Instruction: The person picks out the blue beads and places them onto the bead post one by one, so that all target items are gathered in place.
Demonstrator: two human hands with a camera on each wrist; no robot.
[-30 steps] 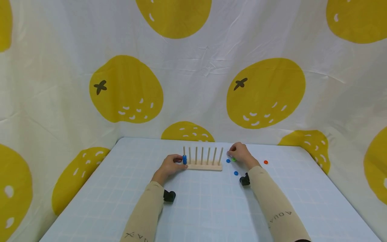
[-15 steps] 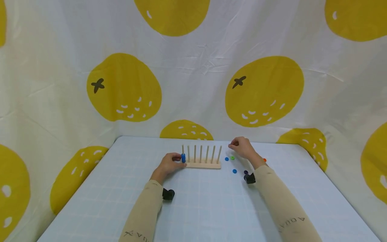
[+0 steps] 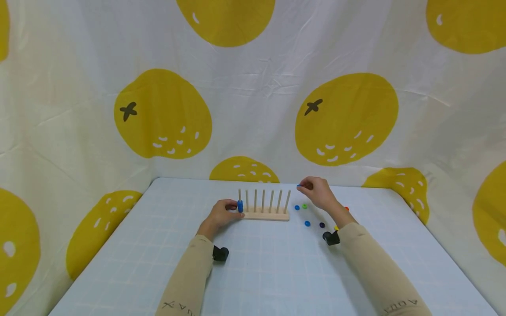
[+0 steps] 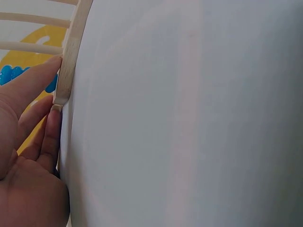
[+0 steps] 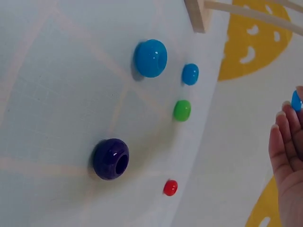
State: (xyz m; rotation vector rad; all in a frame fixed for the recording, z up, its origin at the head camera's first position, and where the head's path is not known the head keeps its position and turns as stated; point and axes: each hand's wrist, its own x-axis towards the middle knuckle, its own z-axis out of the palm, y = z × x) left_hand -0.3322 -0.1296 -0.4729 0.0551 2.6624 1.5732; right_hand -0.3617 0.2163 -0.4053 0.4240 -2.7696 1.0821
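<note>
A wooden rack (image 3: pixel 272 216) with a row of upright pegs stands on the table. Several blue beads (image 3: pixel 240 206) are stacked on its leftmost peg. My left hand (image 3: pixel 220 215) grips that end of the base; in the left wrist view the thumb (image 4: pixel 40 75) lies on the base and the other fingers are bent at its end. To the right of the rack, raised above the table, my right hand (image 3: pixel 319 193) pinches a blue bead (image 5: pixel 296 100) between thumb and fingertips. Most of that bead is covered by the fingers.
On the table right of the rack lie two blue beads (image 5: pixel 151 58), a green bead (image 5: pixel 182 110), a dark purple bead (image 5: pixel 111 159) and a red-orange bead (image 5: pixel 170 187). A yellow bead (image 3: pixel 336 228) shows beside the right wrist. Patterned cloth hangs behind the table.
My right hand has risen from the table near the green bead, and a blue bead now shows in its fingertips. The purple and yellow beads have come into view. The left hand stays on the rack.
</note>
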